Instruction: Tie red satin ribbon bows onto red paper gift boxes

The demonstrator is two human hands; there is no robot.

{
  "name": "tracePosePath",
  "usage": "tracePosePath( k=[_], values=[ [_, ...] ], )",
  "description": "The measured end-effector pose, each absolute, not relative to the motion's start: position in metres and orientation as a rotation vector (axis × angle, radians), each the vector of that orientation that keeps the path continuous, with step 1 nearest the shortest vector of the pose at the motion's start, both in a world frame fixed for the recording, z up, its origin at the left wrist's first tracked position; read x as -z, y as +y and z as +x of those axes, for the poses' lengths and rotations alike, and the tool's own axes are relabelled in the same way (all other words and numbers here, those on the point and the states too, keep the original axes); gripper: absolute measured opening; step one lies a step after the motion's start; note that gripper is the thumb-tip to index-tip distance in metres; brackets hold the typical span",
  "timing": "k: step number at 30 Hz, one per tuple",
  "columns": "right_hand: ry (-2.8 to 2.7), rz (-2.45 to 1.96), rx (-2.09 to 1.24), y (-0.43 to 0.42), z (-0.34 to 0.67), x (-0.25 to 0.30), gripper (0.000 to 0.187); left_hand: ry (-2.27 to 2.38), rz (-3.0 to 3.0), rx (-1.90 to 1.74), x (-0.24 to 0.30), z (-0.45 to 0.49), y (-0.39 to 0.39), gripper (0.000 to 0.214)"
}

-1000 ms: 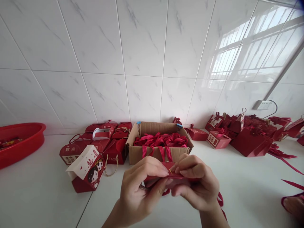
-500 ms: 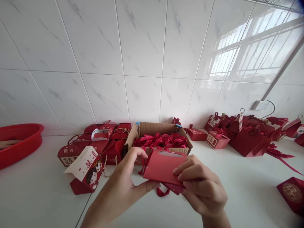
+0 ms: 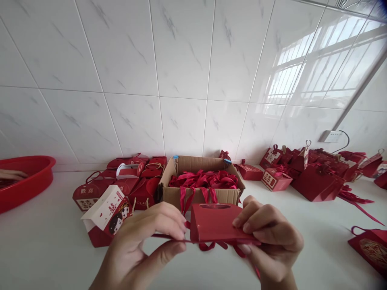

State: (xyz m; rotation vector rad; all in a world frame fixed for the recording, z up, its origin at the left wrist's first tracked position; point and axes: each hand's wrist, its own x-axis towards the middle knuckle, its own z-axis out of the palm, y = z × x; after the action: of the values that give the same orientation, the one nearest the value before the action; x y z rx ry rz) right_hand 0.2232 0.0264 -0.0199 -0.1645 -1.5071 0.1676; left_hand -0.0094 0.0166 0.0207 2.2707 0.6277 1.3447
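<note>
Both hands hold a red paper gift box [image 3: 216,223] above the white table, part folded, with an oval handle slot at its far edge. My left hand [image 3: 148,237] pinches a thin flap at the box's left side between thumb and fingers. Gripping the right edge is my right hand [image 3: 269,237], fingers on top and thumb underneath. Red ribbon [image 3: 207,246] loops out below the box. Just behind stands an open cardboard box [image 3: 169,196] heaped with red ribbons [image 3: 205,179], some hanging over its front.
Finished-looking red gift boxes [image 3: 99,181] cluster at left, one with a cartoon print [image 3: 104,217] in front. More red boxes and bags [image 3: 317,179] crowd the right. A red basin [image 3: 36,181] sits far left; another red box [image 3: 370,249] lies near right. A tiled wall [image 3: 184,121] rises behind.
The held box has tipped flatter and shifted slightly right and down. My left hand has moved left and now pinches a side flap; my right hand keeps its hold.
</note>
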Motion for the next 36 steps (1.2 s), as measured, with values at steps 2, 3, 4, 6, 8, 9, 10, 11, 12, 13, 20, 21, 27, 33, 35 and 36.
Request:
tracePosePath(
  k=[2,3,4,6,8,9,10,11,12,13,20,21,27,33,35,36],
  values=[
    [-1.517,-0.152,-0.139,0.026,0.221,0.018,0.013,0.579,2.217,-1.428,-0.019,-0.009,0.012,0.013],
    [-1.534,-0.149,-0.118,0.026,0.219,0.017,0.013,0.561,2.184,-1.483,-0.018,-0.008,0.009,0.011],
    [-1.558,-0.155,-0.095,0.026,0.218,0.015,0.013,0.549,2.148,-1.543,-0.017,-0.006,0.006,0.009],
    [-1.630,-0.178,-0.043,0.026,0.215,0.014,0.015,0.545,2.015,-1.722,-0.016,0.002,0.001,0.004],
    [-1.726,-0.217,0.006,0.025,0.212,0.013,0.016,0.570,1.811,-1.932,-0.016,0.010,-0.003,0.013],
    [-1.774,-0.236,0.024,0.025,0.211,0.013,0.016,0.589,1.727,-2.001,-0.017,0.014,-0.004,0.020],
    [-1.814,-0.249,0.036,0.025,0.210,0.013,0.017,0.603,1.679,-2.040,-0.017,0.016,-0.004,0.027],
    [-1.845,-0.254,0.041,0.025,0.209,0.014,0.017,0.602,1.669,-2.054,-0.016,0.017,-0.003,0.031],
    [-1.862,-0.258,0.038,0.025,0.208,0.014,0.017,0.595,1.694,-2.045,-0.016,0.017,-0.002,0.032],
    [-1.869,-0.258,0.031,0.026,0.208,0.014,0.017,0.590,1.729,-2.030,-0.014,0.016,0.000,0.030],
    [-1.839,-0.284,0.032,0.028,0.212,0.015,0.017,0.776,1.880,-1.721,-0.011,0.006,0.005,0.015],
    [-1.837,-0.284,0.030,0.027,0.212,0.015,0.017,0.785,1.912,-1.627,-0.012,0.006,0.006,0.020],
    [-1.840,-0.270,0.018,0.026,0.212,0.014,0.017,0.742,2.218,-1.357,-0.011,0.012,0.015,0.031],
    [-1.842,-0.303,0.036,0.029,0.213,0.012,0.017,0.687,2.044,-1.420,-0.008,0.028,0.018,0.019],
    [-1.837,-0.313,0.037,0.030,0.214,0.012,0.018,0.719,2.016,-1.423,-0.007,0.033,0.019,0.016],
    [-1.835,-0.317,0.034,0.030,0.214,0.012,0.018,0.736,2.007,-1.424,-0.007,0.034,0.019,0.015]
  ],
)
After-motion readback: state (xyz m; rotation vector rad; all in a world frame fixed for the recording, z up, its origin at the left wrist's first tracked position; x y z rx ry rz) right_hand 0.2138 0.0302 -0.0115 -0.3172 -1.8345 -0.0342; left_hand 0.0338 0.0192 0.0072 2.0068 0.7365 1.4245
